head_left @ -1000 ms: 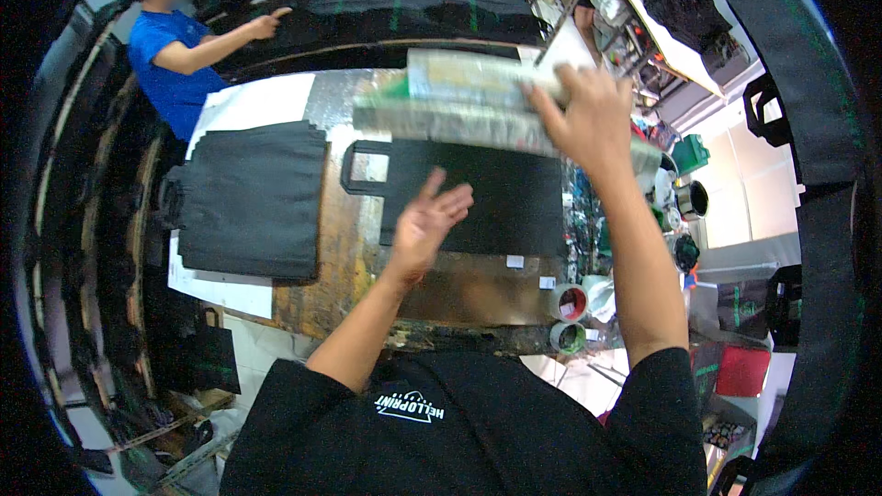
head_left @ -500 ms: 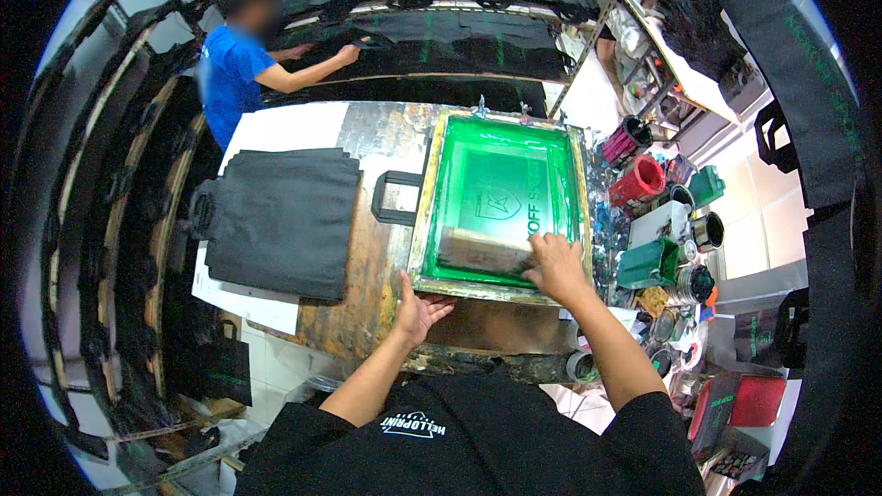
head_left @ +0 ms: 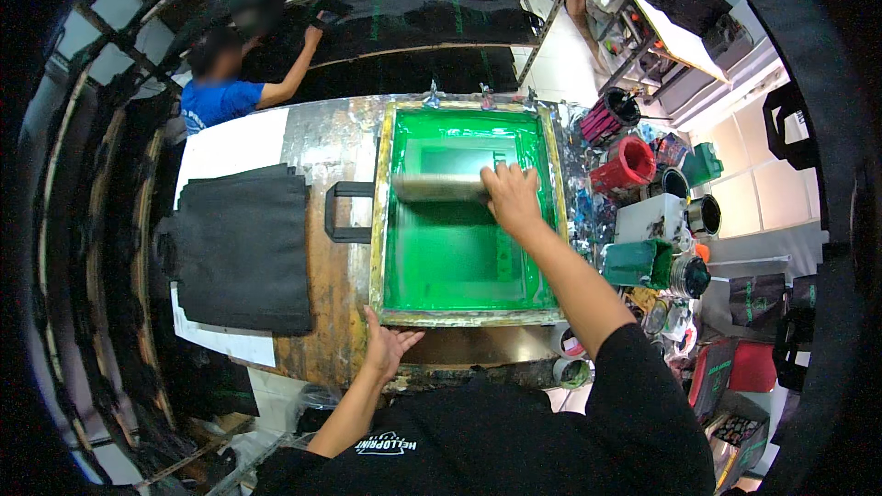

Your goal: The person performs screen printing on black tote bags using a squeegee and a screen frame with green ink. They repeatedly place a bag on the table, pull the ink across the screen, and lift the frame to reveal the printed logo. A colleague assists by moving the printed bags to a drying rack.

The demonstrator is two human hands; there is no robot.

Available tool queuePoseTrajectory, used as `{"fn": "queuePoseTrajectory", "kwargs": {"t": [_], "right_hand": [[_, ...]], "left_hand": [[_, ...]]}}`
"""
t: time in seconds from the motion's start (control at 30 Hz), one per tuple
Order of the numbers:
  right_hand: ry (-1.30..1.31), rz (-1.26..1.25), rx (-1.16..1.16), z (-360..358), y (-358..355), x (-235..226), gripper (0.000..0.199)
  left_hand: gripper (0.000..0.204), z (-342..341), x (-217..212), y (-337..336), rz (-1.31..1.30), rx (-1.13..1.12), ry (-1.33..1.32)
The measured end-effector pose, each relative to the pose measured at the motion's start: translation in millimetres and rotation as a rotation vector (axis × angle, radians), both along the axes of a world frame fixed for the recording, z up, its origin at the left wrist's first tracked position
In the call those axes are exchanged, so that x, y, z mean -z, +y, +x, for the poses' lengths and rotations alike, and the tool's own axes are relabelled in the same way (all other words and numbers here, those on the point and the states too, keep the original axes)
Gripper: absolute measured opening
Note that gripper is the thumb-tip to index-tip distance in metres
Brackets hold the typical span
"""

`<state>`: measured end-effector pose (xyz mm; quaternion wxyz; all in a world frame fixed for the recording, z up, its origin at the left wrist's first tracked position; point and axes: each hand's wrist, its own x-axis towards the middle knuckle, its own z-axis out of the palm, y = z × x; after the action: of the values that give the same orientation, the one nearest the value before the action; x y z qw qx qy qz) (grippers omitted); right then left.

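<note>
A screen-printing frame (head_left: 377,262) lies on the worktable, its mesh coated with glossy green ink (head_left: 432,266). My right hand (head_left: 513,195) is closed around the right end of a squeegee (head_left: 439,188), which spans the mesh above its middle and is blurred by motion. At the frame's near left corner, my left hand (head_left: 390,347) is open, palm up and fingers stretched, beside the frame's lower edge. A black bag handle (head_left: 346,211) sticks out from under the frame's left side. Farther left lies a stack of black fabric bags (head_left: 243,253).
Ink-stained pots, including a red bucket (head_left: 625,163) and a green container (head_left: 634,262), crowd the table's right side. Clamps (head_left: 434,94) sit at the frame's far edge. A person in a blue shirt (head_left: 220,101) reaches toward racks hung with black bags (head_left: 413,14).
My right hand has pushed the squeegee from the near end of the mesh to beyond its middle. My left hand stays by the near corner. The other person has bent lower.
</note>
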<state>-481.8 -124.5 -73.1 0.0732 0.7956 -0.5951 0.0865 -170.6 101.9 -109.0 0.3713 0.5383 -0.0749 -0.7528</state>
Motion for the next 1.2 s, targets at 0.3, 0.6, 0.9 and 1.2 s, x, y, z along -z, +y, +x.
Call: {"fn": "queuePoseTrajectory", "kwargs": {"t": [0.3,0.6,0.9,1.2], "right_hand": [[0.074,0.112,-0.015,-21,-160,16,0.072],[0.089,-0.08,0.02,-26,-160,33,0.063],[0.031,-0.222,-0.042,-18,-139,42,0.026],[0.065,-0.122,-0.057,-7,-27,38,0.023]], "left_hand": [[0.129,-7,-2,-15,0.114,0.024,-0.119],[0.083,9,-48,-136,-0.327,0.856,-0.713],[0.056,-82,-24,-368,-1.555,0.513,-1.747],[0.042,-69,0,-277,-1.415,0.638,-1.748]]}}
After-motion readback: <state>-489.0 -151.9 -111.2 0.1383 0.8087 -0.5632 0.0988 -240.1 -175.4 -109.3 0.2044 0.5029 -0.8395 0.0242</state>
